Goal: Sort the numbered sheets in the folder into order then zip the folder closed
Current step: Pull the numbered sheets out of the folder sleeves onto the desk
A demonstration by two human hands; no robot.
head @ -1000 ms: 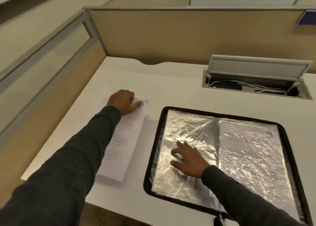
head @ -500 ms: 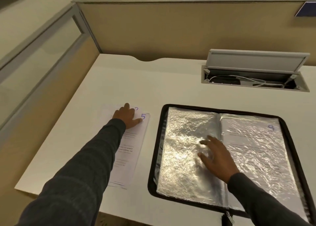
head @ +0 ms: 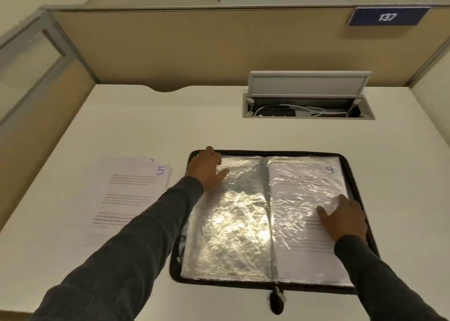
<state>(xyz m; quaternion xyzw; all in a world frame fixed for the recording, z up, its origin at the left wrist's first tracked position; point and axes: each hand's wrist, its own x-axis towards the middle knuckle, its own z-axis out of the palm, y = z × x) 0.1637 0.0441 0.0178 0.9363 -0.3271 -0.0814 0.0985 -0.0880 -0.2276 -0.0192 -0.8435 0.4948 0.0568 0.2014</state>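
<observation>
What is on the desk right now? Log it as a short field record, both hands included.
folder: open flat on the desk, unzipped, zip pull at its near edge
left sleeve: shiny plastic, no number visible
right sleeve: holds sheet marked 9
loose stack: left of folder, a 5 on top
left hand: rests on folder's far left corner
right hand: flat on right sleeve

Left hand (head: pixel 207 171), right hand (head: pixel 344 217) rest on open folder (head: pixel 267 153).
</observation>
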